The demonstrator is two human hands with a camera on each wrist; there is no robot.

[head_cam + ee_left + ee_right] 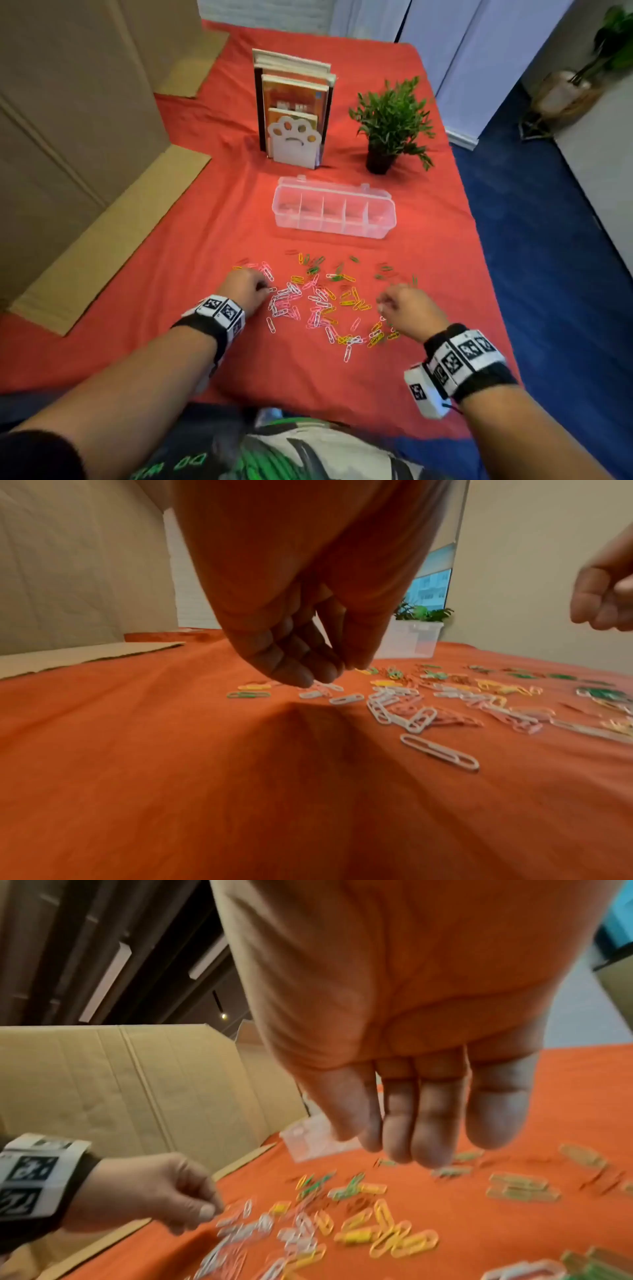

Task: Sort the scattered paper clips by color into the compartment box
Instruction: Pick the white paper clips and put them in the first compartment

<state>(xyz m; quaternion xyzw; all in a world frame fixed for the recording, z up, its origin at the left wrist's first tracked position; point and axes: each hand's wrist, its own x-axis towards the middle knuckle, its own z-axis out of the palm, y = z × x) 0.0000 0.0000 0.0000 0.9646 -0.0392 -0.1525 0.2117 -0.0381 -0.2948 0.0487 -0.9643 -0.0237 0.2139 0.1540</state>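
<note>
No brand or readable writing is showing on the clear plastic compartment box (334,211), which is sitting open on the red-orange cloth-covered tabletop (191,219) with its row of compartments facing up; the covers of the upright books (294,92) behind a white paw-shaped bookend (294,142) are too blurred to read, and the black-and-white square-patterned wristbands (219,313) are carrying only coded markers. The scattered coloured paper clips (325,301), white, pink, yellow and green, are lying loose on the cloth between the box and the person, well short of the box. Bare cloth is stretching to the left toward the flat brown cardboard sheets (113,236), and the right edge of the tabletop is dropping to blue floor just beyond the right wrist. A small green potted plant (390,126) is standing beside the books. The left hand (245,289) is reaching palm-down over the left edge of the clips, fingers bunched with tips together at a white clip; whether it is gripping one cannot be told. The right hand (407,313) is hovering above the right side of the clips, fingers loosely hanging down, holding nothing visible.
</note>
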